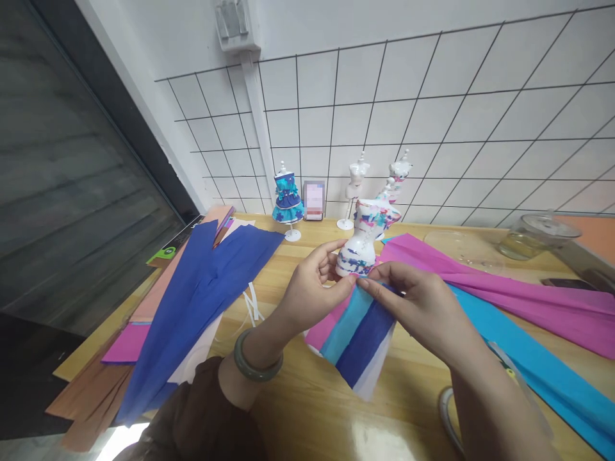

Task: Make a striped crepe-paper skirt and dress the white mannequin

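A small white dress form (359, 242), stained with pink and blue paint-like marks, stands slightly tilted between my hands. My left hand (310, 285) is closed at its lower end, fingers behind and thumb in front. From that lower edge hangs a striped piece of crepe paper (358, 326) in pink, light blue, dark blue and white. Thumb and fingers of my right hand (420, 301) pinch the top edge of the striped paper against the form. The fingertips partly hide where paper and form meet.
Dark blue crepe paper (196, 288) covers the left side. Pink (504, 288) and bright blue crepe sheets (519, 346) stretch right, with scissors (504, 358) on the blue. Behind stand a dressed miniature form (287, 198), a phone (314, 200), bare forms (358, 179) and a glass jar (535, 237).
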Tool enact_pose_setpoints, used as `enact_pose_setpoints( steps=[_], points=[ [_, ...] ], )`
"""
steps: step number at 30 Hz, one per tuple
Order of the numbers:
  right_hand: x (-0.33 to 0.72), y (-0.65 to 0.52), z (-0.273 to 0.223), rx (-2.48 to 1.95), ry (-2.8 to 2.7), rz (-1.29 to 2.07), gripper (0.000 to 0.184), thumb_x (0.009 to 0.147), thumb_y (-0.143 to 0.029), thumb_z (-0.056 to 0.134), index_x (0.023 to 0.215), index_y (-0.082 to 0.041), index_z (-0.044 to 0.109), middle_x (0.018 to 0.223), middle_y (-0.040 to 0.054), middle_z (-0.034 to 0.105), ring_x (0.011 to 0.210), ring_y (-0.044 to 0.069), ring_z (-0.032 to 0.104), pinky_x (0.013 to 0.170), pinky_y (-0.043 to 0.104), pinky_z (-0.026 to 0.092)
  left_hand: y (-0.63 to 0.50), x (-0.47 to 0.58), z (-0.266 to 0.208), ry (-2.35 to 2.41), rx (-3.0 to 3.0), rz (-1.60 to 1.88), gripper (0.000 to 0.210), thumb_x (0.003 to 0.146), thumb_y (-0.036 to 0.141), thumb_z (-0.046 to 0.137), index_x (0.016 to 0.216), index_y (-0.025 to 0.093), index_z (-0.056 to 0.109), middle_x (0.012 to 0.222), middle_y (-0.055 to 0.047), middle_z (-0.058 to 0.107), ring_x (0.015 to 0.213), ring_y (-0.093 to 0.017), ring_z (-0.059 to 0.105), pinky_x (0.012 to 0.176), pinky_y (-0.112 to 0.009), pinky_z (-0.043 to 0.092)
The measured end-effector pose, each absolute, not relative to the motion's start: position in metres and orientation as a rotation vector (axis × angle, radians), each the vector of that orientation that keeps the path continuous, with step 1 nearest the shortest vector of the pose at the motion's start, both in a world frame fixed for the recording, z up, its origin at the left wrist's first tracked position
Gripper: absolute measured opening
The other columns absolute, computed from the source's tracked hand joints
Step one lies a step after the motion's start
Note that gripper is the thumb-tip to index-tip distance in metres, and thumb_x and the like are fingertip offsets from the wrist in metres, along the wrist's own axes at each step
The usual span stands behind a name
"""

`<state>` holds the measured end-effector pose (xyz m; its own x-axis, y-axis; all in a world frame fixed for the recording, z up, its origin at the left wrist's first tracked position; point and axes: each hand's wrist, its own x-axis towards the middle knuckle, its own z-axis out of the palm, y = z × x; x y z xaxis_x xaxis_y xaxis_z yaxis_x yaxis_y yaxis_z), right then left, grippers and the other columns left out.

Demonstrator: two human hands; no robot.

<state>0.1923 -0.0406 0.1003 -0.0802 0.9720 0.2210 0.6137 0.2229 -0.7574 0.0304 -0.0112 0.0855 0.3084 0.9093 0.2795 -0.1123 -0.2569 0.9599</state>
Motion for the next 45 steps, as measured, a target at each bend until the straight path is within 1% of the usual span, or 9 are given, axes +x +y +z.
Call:
enact_pose_setpoints(
  steps=[5,10,15,20,26,32,37,39,45],
  points=[
    [0.1907,-0.0415,0.1022,-1.473,-1.792,0.632,0.027,0.082,-0.045,0.055,0.077,-0.020,0.062,0.065,0.0004,0.063,0.056,0.013,0.055,0.049,0.024,0.040,-0.0107,0.0306,0.0853,0.773,1.468,1.179,0.052,0.074,0.013,0.062,0.123,0.011,0.044,0.112,-0.014,0.061,0.103,-0.020,0.060,0.088,-0.031,0.049],
    [0.1932,-0.0409,0.1000,-1.504,-1.789,0.641,0.025,0.082,-0.044,0.055,0.084,-0.020,0.064,0.072,0.0017,0.067,0.060,0.015,0.057,0.051,0.024,0.042,-0.0083,0.0306,0.0820,0.776,1.521,1.221,0.050,0.075,0.013,0.062,0.122,0.014,0.046,0.109,-0.011,0.062,0.100,-0.018,0.060,0.086,-0.029,0.049],
    [0.1971,-0.0409,0.0992,-1.515,-1.824,0.605,0.029,0.082,-0.045,0.054,0.079,-0.019,0.065,0.068,0.0026,0.065,0.058,0.015,0.055,0.050,0.025,0.042,-0.0092,0.0291,0.0831,0.810,1.628,1.280,0.050,0.075,0.013,0.062,0.122,0.014,0.047,0.107,-0.009,0.063,0.098,-0.017,0.060,0.084,-0.027,0.050],
    [0.1955,-0.0436,0.1043,-1.342,-1.905,0.749,0.027,0.086,-0.042,0.050,0.090,-0.021,0.067,0.081,0.0041,0.069,0.070,0.018,0.061,0.060,0.028,0.048,-0.0107,0.0283,0.0849,0.826,1.665,1.288,0.050,0.074,0.013,0.061,0.122,0.014,0.047,0.108,-0.010,0.062,0.098,-0.017,0.060,0.083,-0.027,0.050],
    [0.1966,-0.0436,0.1041,-1.287,-1.914,0.736,0.024,0.085,-0.040,0.053,0.096,-0.024,0.068,0.096,0.0046,0.070,0.086,0.021,0.063,0.074,0.031,0.050,-0.0105,0.0283,0.0843,0.809,1.678,1.312,0.049,0.075,0.014,0.061,0.122,0.017,0.048,0.107,-0.008,0.063,0.098,-0.017,0.060,0.083,-0.027,0.050],
    [0.1970,-0.0433,0.1038,-1.345,-1.901,0.691,0.025,0.085,-0.042,0.052,0.091,-0.022,0.066,0.084,0.0038,0.070,0.072,0.019,0.061,0.063,0.030,0.048,-0.0109,0.0278,0.0846,0.790,1.667,1.311,0.049,0.076,0.015,0.061,0.123,0.017,0.047,0.106,-0.008,0.063,0.098,-0.016,0.060,0.082,-0.026,0.050],
    [0.1970,-0.0432,0.1029,-1.257,-1.911,0.710,0.024,0.085,-0.040,0.053,0.095,-0.023,0.067,0.091,0.0044,0.070,0.082,0.020,0.063,0.071,0.031,0.049,-0.0108,0.0279,0.0848,0.781,1.663,1.298,0.049,0.076,0.015,0.062,0.122,0.015,0.047,0.106,-0.009,0.063,0.098,-0.017,0.060,0.083,-0.027,0.050],
    [0.1976,-0.0425,0.1016,-1.283,-1.890,0.683,0.024,0.084,-0.041,0.054,0.093,-0.022,0.067,0.090,0.0049,0.070,0.082,0.021,0.063,0.071,0.032,0.050,-0.0106,0.0280,0.0847,0.773,1.660,1.298,0.049,0.075,0.015,0.062,0.122,0.015,0.047,0.106,-0.009,0.062,0.098,-0.017,0.060,0.083,-0.027,0.050],
    [0.1975,-0.0415,0.0996,-1.378,-1.772,0.624,0.026,0.079,-0.045,0.059,0.086,-0.021,0.065,0.081,0.0039,0.069,0.069,0.018,0.061,0.059,0.028,0.047,-0.0117,0.0287,0.0841,0.757,1.618,1.278,0.050,0.075,0.016,0.063,0.122,0.016,0.047,0.107,-0.009,0.062,0.099,-0.017,0.059,0.083,-0.027,0.050]
  ],
)
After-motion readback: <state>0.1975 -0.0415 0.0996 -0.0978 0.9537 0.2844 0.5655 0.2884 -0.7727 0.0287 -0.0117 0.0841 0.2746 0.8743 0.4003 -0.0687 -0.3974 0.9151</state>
